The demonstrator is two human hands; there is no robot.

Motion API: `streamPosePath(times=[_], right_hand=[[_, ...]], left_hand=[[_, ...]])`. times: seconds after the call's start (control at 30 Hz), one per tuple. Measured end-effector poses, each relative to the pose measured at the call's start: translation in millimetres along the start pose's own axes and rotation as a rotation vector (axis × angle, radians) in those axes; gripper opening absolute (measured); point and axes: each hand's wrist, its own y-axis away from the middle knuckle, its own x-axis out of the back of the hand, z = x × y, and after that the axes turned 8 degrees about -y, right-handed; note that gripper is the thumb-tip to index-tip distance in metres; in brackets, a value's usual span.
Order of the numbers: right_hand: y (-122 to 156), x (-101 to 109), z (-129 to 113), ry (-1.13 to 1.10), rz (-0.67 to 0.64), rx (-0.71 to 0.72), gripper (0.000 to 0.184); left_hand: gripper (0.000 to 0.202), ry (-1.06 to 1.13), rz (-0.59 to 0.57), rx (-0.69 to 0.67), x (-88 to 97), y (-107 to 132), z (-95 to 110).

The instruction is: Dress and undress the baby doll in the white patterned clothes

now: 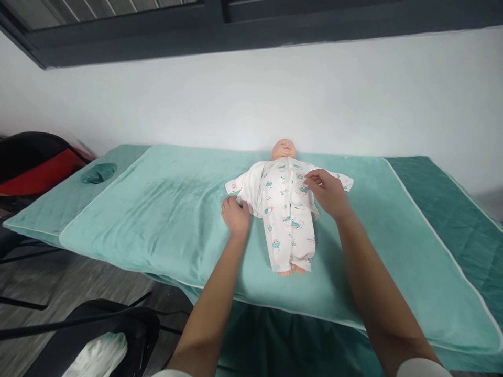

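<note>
A baby doll (284,148) lies on its back, head toward the wall and bare feet toward me. It wears a white shirt (278,178) and matching trousers (288,235), both printed with small teal and red figures. The shirt's sleeves stretch out to both sides. Beside the doll's trunk, my left hand (236,214) has its fingers curled at the shirt's left edge, below the sleeve, and closed on the cloth. Over the right half of the chest, my right hand (329,192) is bent, thumb and fingertips close together. Whether anything is between them is hidden.
The doll lies on a bed with a teal velvet cover (168,209), which has a face hole (99,173) at its left end. Behind it rise a white wall (220,99) and a dark window frame (157,39). A black chair (98,324) holding a white cloth (100,356) stands at the lower left.
</note>
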Motion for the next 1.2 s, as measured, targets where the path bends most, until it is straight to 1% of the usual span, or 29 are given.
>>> streamPosePath(times=[0.1,0.2,0.23,0.3,0.33,0.4,0.47,0.5,0.57,0.6,0.63,0.67,0.7,0.73,0.77,0.8,0.83,0.87,0.9,0.97,1.0,1.07,1.13,1.17,1.2], right_hand=[[-31.5,-13.4,6.1,0.051,0.085,0.064,0.016],[-62.3,-28.2,15.7,0.049,0.189,0.058,0.017],[-69.6,-32.8,19.8,0.029,0.195,0.033,0.018],[-77.6,-41.0,28.1,-0.025,0.145,-0.032,0.024],[-78.4,-44.3,31.8,-0.057,0.103,-0.066,0.028],[-76.1,-48.9,37.5,-0.108,0.033,-0.117,0.032],[-72.2,-51.3,39.9,-0.137,0.011,-0.132,0.033],[-70.7,-51.8,40.1,-0.142,0.011,-0.128,0.033],[-69.3,-51.7,39.3,-0.15,0.013,-0.124,0.034],[-69.3,-51.2,38.8,-0.16,0.017,-0.128,0.034],[-69.7,-50.3,38.4,-0.171,0.019,-0.134,0.033],[-70.1,-49.2,38.4,-0.183,0.017,-0.14,0.033],[-70.6,-48.0,38.6,-0.195,0.012,-0.143,0.033],[-71.1,-46.9,39.2,-0.203,0.004,-0.144,0.032],[-71.4,-45.9,40.2,-0.208,-0.007,-0.14,0.032],[-71.7,-45.4,41.5,-0.212,-0.018,-0.134,0.032],[-71.8,-45.3,43.0,-0.216,-0.026,-0.124,0.032],[-72.0,-45.6,44.6,-0.216,-0.03,-0.113,0.032],[-72.1,-46.4,46.4,-0.213,-0.032,-0.099,0.032],[-72.6,-48.4,49.7,-0.205,-0.033,-0.065,0.032],[-72.9,-49.4,51.3,-0.203,-0.036,-0.049,0.032],[-73.8,-50.3,53.7,-0.202,-0.056,-0.024,0.031],[-74.6,-49.9,55.2,-0.194,-0.082,-0.017,0.032],[-74.9,-49.4,55.5,-0.187,-0.093,-0.02,0.032],[-75.2,-48.9,55.6,-0.18,-0.101,-0.026,0.032]], left_hand=[[0.036,-0.032,-0.022,0.027,-0.3,-7.1,2.6],[0.025,-0.039,-0.023,0.05,-2.8,-18.9,3.7],[0.02,-0.038,-0.025,0.052,-3.9,-22.8,2.8],[0.015,-0.011,-0.048,0.054,-5.9,-28.6,-0.4],[0.016,0.035,-0.066,0.066,-6.5,-30.3,-1.9],[0.019,0.208,-0.081,0.117,-5.4,-31.4,-0.9],[0.02,0.436,-0.054,0.144,0.7,-30.3,9.8],[0.019,0.538,-0.032,0.12,6.2,-29.2,19.5],[0.018,0.698,-0.029,-0.042,21.4,-25.7,45.6],[0.017,0.749,-0.026,-0.148,29.9,-23.4,60.0],[0.014,0.753,-0.055,-0.271,38.1,-20.7,73.8],[0.011,0.699,-0.114,-0.422,45.1,-17.7,85.9],[0.009,0.61,-0.203,-0.611,50.3,-14.4,95.6],[0.009,0.512,-0.263,-0.756,53.7,-11.1,102.4],[0.01,0.424,-0.314,-0.866,55.3,-7.9,106.3],[0.011,0.367,-0.351,-0.932,55.8,-5.2,107.7],[0.011,0.355,-0.376,-0.955,55.5,-3.5,107.2],[0.011,0.383,-0.403,-0.943,55.2,-3.2,105.7],[0.012,0.439,-0.435,-0.903,54.8,-4.7,104.0],[0.016,0.544,-0.478,-0.751,53.5,-14.5,103.2],[0.018,0.558,-0.47,-0.654,51.7,-22.8,104.8],[0.021,0.509,-0.387,-0.476,43.4,-45.0,112.4],[0.016,0.436,-0.289,-0.391,28.3,-70.3,123.8],[0.015,0.415,-0.286,-0.372,19.2,-82.1,130.1],[0.016,0.404,-0.326,-0.363,10.0,-92.3,136.1]])
